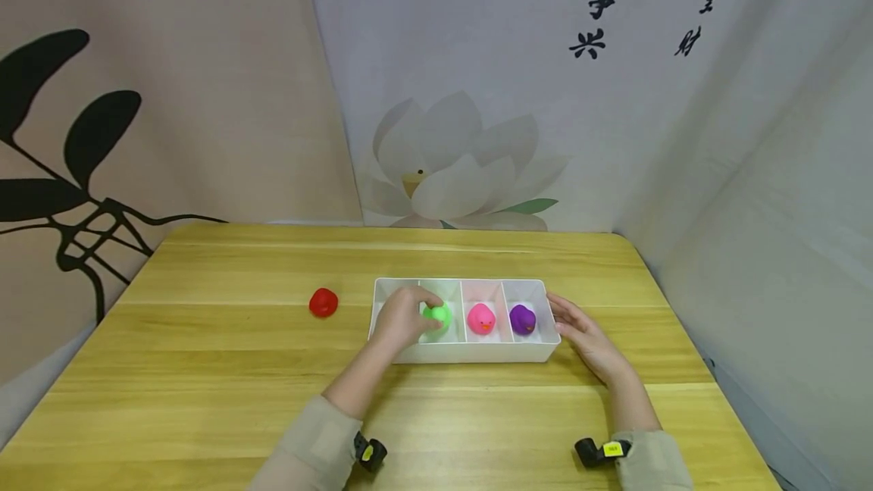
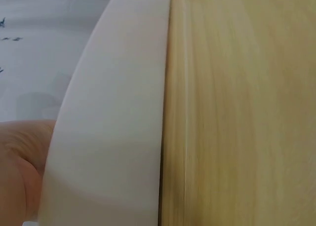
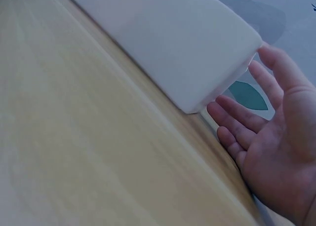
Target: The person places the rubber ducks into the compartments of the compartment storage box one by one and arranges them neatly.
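Observation:
A white box [image 1: 470,353] with several compartments stands on the table. My left hand [image 1: 398,320] reaches in over its front wall and pinches a green rubber duck [image 1: 439,317] between thumb and fingers, in the second compartment from the left. A pink rubber duck [image 1: 481,319] sits in the third compartment and a purple rubber duck [image 1: 523,320] in the rightmost one. With fingers nearly straight, my right hand [image 1: 592,343] touches the box's right end. In the left wrist view the box's front wall [image 2: 108,107] hides the green duck.
To the left of the box, a red rounded object [image 1: 323,302] lies on the wooden table [image 1: 225,370]; its kind is unclear from here. Printed cloth [image 1: 477,36] hangs behind the table's back edge, and more cloth hangs at the right.

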`<state>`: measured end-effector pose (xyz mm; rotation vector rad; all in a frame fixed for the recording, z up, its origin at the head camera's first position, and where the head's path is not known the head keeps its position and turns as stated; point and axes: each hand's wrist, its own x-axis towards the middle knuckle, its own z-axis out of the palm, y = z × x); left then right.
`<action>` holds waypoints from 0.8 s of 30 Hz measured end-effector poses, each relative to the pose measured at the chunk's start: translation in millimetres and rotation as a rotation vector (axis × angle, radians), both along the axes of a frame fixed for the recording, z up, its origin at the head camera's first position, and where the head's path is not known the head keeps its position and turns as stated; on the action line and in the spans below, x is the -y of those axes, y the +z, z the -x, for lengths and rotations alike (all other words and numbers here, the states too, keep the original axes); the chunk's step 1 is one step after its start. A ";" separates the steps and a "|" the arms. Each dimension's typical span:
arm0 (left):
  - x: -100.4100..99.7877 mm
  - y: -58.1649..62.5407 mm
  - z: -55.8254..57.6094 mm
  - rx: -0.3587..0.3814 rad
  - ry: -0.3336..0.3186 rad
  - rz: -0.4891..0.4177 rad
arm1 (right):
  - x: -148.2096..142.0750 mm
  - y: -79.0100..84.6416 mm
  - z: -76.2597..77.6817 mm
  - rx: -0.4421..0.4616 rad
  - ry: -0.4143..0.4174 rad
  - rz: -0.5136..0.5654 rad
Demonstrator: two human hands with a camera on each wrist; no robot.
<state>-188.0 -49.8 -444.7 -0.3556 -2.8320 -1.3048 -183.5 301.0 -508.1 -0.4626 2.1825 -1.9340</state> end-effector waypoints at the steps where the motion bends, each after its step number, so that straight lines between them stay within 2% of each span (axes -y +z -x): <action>1: -0.1 0.1 1.0 0.004 0.000 0.011 | 0.7 0.2 0.2 -0.001 0.003 0.003; 9: -1.3 -1.3 6.7 0.001 -0.014 0.106 | 3.9 1.8 0.7 0.005 0.001 -0.005; 17: -3.0 -1.1 9.3 0.019 -0.038 0.125 | 2.2 1.2 0.3 0.006 -0.003 -0.017; 24: -3.2 -3.0 10.0 -0.021 -0.047 0.153 | 2.1 1.5 -1.6 0.007 -0.008 -0.014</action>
